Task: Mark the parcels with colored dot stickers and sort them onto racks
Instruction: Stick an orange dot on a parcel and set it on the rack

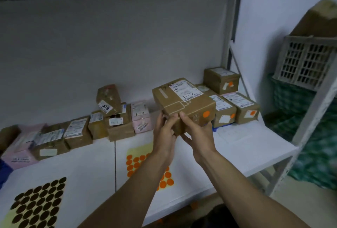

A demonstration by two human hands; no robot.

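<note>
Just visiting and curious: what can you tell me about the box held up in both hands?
It is a brown cardboard parcel with pale tape strips, a white shipping label with handwriting on top and an orange dot sticker on one side. It is tilted in the air above the white table; the left hand and right hand grip its near corner.

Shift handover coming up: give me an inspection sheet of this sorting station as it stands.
Surface: white shelf board, one seam across it.
Job's things: held cardboard parcel bearing an orange dot; three orange-dotted parcels at right; left parcels, no dot visible; orange sticker sheet; dark sticker sheet.
Clutter: nothing seen.
Hands: left hand and right hand both grip the held cardboard parcel.
Cables: nothing seen.
Surroundings: grey wall, white rack frame, plastic crate, green patterned cloth.
</note>
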